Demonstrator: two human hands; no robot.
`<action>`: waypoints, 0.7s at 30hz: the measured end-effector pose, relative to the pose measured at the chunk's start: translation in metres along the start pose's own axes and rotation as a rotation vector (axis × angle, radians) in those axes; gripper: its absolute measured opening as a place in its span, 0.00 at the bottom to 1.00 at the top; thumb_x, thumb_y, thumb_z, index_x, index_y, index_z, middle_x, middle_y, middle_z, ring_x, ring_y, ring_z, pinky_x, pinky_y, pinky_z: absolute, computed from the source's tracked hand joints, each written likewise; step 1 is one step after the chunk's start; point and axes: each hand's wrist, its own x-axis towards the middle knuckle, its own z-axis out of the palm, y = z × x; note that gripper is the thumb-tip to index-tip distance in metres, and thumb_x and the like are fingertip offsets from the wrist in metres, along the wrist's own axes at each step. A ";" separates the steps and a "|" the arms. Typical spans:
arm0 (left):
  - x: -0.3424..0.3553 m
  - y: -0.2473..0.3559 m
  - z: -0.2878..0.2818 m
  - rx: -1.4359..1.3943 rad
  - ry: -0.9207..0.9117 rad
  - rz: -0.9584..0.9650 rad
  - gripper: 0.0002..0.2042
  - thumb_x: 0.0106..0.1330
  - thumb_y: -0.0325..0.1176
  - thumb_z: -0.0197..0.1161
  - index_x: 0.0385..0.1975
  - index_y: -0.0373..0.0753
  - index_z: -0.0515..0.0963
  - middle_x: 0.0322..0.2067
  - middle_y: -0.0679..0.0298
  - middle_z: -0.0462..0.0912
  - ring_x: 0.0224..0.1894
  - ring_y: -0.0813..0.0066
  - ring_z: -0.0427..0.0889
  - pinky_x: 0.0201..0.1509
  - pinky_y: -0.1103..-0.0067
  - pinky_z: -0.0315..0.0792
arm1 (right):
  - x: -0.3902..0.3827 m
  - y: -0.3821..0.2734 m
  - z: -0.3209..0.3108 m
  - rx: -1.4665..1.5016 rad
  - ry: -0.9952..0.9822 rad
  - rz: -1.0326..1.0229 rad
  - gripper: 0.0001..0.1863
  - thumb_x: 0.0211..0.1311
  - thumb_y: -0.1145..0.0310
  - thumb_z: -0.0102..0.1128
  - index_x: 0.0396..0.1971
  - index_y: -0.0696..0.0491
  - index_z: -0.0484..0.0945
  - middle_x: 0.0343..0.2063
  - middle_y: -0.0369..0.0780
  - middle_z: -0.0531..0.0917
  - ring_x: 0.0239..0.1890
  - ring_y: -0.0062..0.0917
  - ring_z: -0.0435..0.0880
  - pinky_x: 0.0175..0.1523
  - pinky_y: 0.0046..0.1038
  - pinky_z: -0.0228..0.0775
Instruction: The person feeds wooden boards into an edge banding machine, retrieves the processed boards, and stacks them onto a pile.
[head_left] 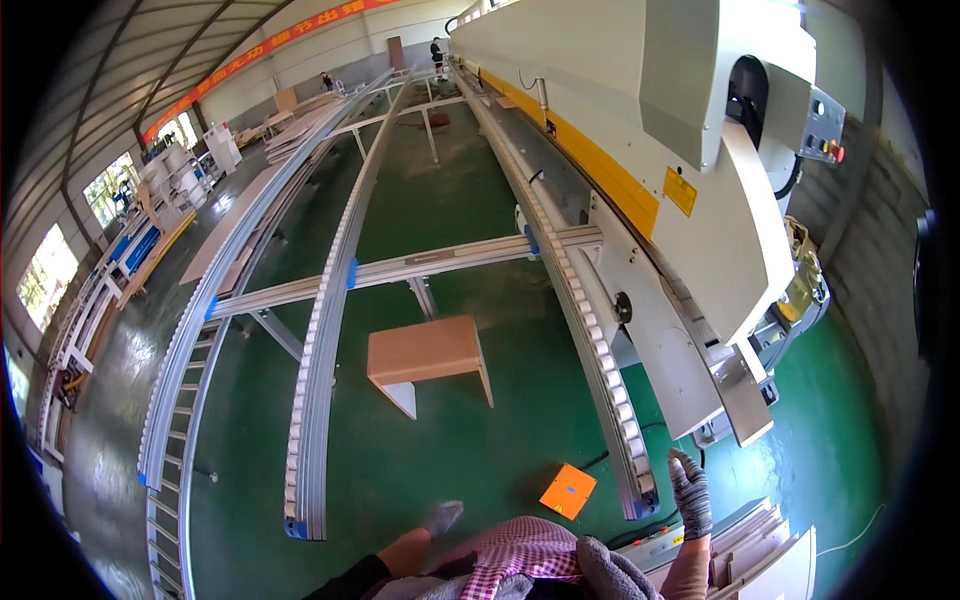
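Observation:
My left hand, in a grey glove, hangs low over the green floor, left of my checked clothing. It touches nothing I can see, and its fingers are too smeared to read. Over at the right, my right hand wears a grey striped glove. Its fingers stretch forward with nothing visible in them, beside the near end of a roller rail and below the metal end plate of a long white machine. An orange square plate lies on the floor between my hands.
Two more roller rails run away on the left, joined by a crossbar. A brown-topped stool stands between rails. Stacked pale panels lean at lower right. A control box juts from the machine. A person stands far off.

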 end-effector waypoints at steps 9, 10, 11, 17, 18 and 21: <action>-0.030 -0.103 -0.056 0.190 -0.232 -0.445 0.09 0.62 0.39 0.57 0.34 0.40 0.75 0.32 0.57 0.80 0.30 0.58 0.78 0.34 0.69 0.74 | 0.047 0.000 0.057 -0.020 -0.099 0.078 0.22 0.68 0.59 0.53 0.53 0.59 0.73 0.47 0.41 0.80 0.51 0.25 0.75 0.59 0.26 0.64; -0.038 -0.121 -0.057 -0.644 0.089 -0.899 0.10 0.60 0.39 0.59 0.34 0.41 0.75 0.30 0.56 0.80 0.29 0.55 0.77 0.33 0.68 0.73 | 0.053 -0.003 0.063 -0.007 -0.127 0.104 0.22 0.68 0.59 0.53 0.53 0.59 0.73 0.47 0.41 0.80 0.51 0.24 0.75 0.59 0.26 0.64; -0.039 -0.114 -0.058 -0.649 0.084 -0.902 0.10 0.60 0.39 0.59 0.34 0.41 0.75 0.30 0.56 0.80 0.29 0.55 0.77 0.33 0.68 0.73 | 0.057 0.006 0.065 -0.049 -0.132 0.083 0.22 0.68 0.58 0.52 0.54 0.58 0.73 0.44 0.39 0.80 0.48 0.23 0.76 0.56 0.25 0.66; -0.010 -0.073 -0.053 1.003 -0.365 0.141 0.08 0.62 0.37 0.58 0.26 0.41 0.76 0.23 0.64 0.78 0.25 0.67 0.78 0.31 0.73 0.74 | 0.061 0.017 0.067 0.001 -0.117 0.185 0.23 0.69 0.54 0.50 0.53 0.57 0.73 0.38 0.36 0.80 0.39 0.20 0.76 0.49 0.24 0.70; -0.004 -0.104 -0.044 0.580 -0.236 0.033 0.09 0.63 0.38 0.58 0.24 0.41 0.75 0.21 0.65 0.77 0.24 0.71 0.77 0.30 0.74 0.74 | 0.067 0.016 0.073 -0.005 -0.153 0.190 0.23 0.69 0.54 0.49 0.53 0.56 0.73 0.38 0.36 0.80 0.39 0.20 0.76 0.49 0.24 0.70; 0.027 -0.131 -0.023 0.167 -0.119 -0.030 0.10 0.62 0.42 0.57 0.28 0.43 0.77 0.26 0.63 0.79 0.29 0.66 0.79 0.33 0.70 0.74 | 0.071 -0.002 0.079 -0.023 -0.155 0.210 0.24 0.69 0.52 0.49 0.53 0.56 0.74 0.37 0.36 0.80 0.40 0.20 0.76 0.49 0.24 0.69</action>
